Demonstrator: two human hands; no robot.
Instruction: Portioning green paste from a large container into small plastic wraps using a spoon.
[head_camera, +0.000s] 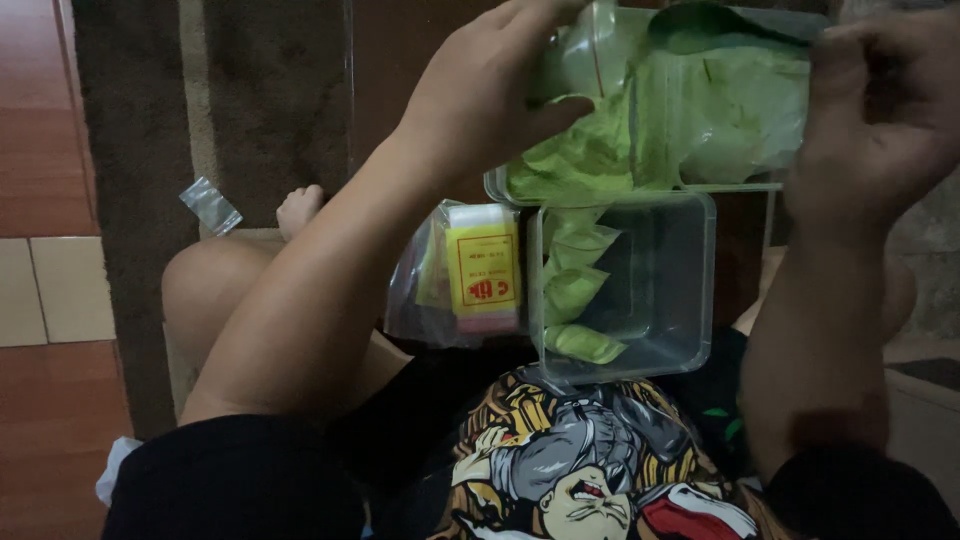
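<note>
Clear bag of green powder pinched between your left hand and right hand, clear tub holding small green packets just below your grip

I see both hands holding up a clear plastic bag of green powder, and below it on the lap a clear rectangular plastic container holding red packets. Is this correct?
Not quite. The head view shows both hands, left and right, on the clear plastic bag of green powder, but the clear rectangular plastic container below holds small green packets, not red ones.
</note>
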